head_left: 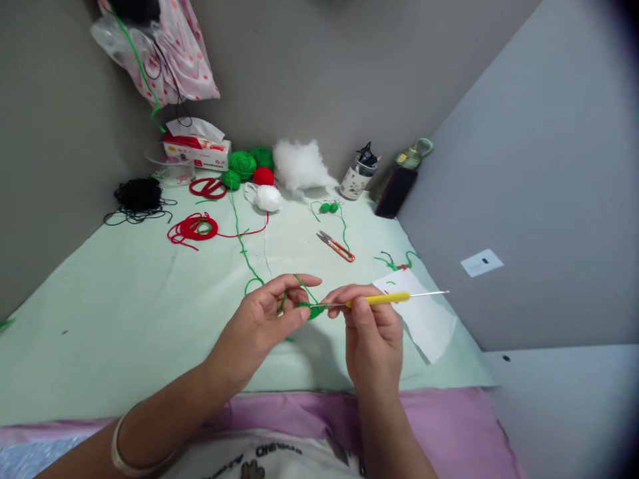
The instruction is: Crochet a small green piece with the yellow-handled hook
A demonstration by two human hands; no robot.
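Note:
My left hand (267,318) pinches a small green crochet piece (313,310) between thumb and fingers, with green yarn (243,249) looped over the index finger. My right hand (372,336) grips a yellow-handled crochet hook (382,299), held level. Its metal tip meets the green piece, and its other end points right. The yarn strand runs away across the pale green cloth (124,313) toward the green yarn balls (245,163) at the back.
Orange snips (337,246) lie beyond my hands, a white paper sheet (424,316) to the right. Red yarn loops (194,228), black cord (138,196), a tissue box (200,152), white stuffing (299,165), a cup (357,178) and a dark phone (395,191) line the back. Grey walls close in.

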